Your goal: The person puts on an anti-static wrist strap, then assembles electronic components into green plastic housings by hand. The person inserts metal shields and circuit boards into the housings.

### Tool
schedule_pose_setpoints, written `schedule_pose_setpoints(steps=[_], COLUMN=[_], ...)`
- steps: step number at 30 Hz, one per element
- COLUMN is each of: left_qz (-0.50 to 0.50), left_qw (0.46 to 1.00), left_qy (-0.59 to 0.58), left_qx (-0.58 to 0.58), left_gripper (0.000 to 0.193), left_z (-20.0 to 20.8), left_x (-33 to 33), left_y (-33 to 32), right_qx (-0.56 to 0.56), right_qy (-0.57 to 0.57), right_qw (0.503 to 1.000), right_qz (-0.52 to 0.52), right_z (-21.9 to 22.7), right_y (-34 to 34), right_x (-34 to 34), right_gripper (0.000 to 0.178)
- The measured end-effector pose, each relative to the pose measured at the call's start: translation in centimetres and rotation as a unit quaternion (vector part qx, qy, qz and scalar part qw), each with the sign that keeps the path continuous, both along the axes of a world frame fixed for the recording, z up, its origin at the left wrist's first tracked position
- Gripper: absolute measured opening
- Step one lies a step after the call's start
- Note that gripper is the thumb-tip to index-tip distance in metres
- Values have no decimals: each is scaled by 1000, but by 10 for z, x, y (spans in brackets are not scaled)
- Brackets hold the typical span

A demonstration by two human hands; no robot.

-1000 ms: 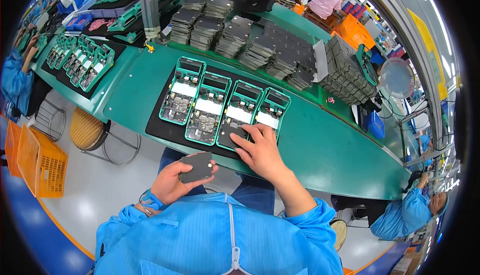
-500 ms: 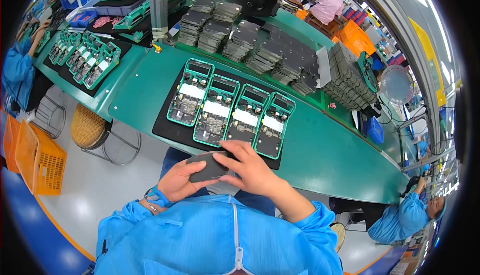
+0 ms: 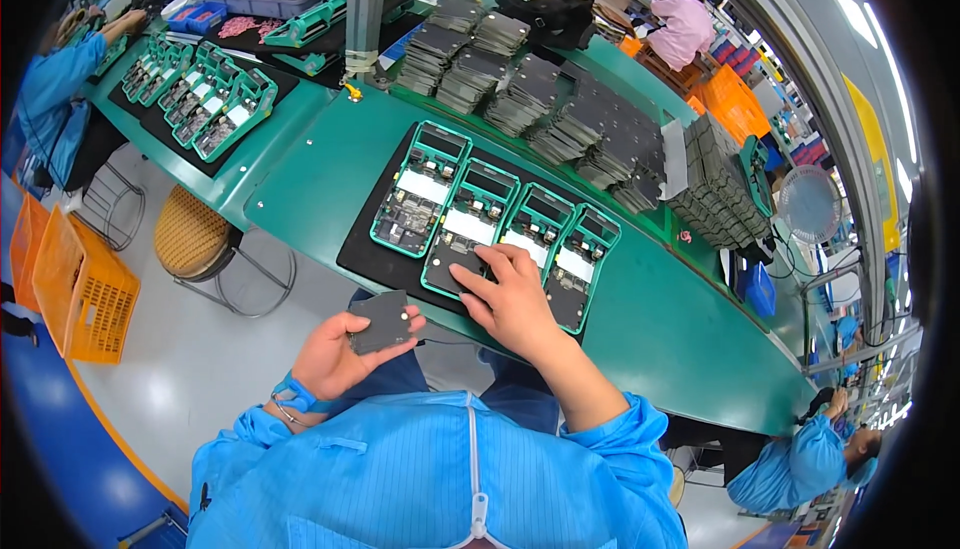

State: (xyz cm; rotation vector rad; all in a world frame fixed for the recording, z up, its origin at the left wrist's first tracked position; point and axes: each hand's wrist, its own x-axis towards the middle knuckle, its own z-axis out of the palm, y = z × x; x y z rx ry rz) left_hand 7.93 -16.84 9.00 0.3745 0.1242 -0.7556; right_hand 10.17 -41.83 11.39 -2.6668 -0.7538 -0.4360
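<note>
My left hand (image 3: 335, 357) is closed on thin dark-grey cover plates (image 3: 381, 323) in front of the table edge; how many lie together I cannot tell. Fingers apart, my right hand (image 3: 512, 304) reaches over the second green device housing (image 3: 470, 211) from the left. Its fingertips touch a dark plate (image 3: 447, 267) lying in the lower part of that housing. The leftmost housing (image 3: 421, 189) shows bare grey circuitry at its lower end. To the right, the third housing (image 3: 540, 214) is partly hidden by my hand, and the fourth (image 3: 580, 264) has a dark lower part.
The housings lie on a black mat (image 3: 362, 249) on the green table (image 3: 680, 319). Stacks of dark plates (image 3: 525, 94) line its far side. At left stand more green housings (image 3: 215, 99), a wicker stool (image 3: 193, 232) and an orange crate (image 3: 85, 289). Co-workers (image 3: 800, 464) sit at both sides.
My right hand has left the plates held by both hands and moved forward to the second housing. A dark plate now covers that housing's lower circuitry. My left hand keeps its plates. The view has shifted.
</note>
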Motion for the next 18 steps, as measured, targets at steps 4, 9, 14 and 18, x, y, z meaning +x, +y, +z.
schedule_pose_setpoints(steps=[4,9,14,18], left_qz=[24,32,42,38], left_qw=[999,998,997,996], left_qy=[6,0,-6,-2], left_qx=[33,50,66,84], left_gripper=[47,46,43,41], left_z=[-5,-9,-9,-2], left_x=[-1,2,2,1], left_y=[8,15,16,18], right_qx=[-23,-25,-78,-101], right_qy=[3,30,15,6], right_qw=[1000,999,997,995], right_qz=[0,1,2,5], right_z=[3,5,9,13], right_y=[1,1,2,8], right_x=[0,0,1,-2], right_gripper=[37,37,40,39])
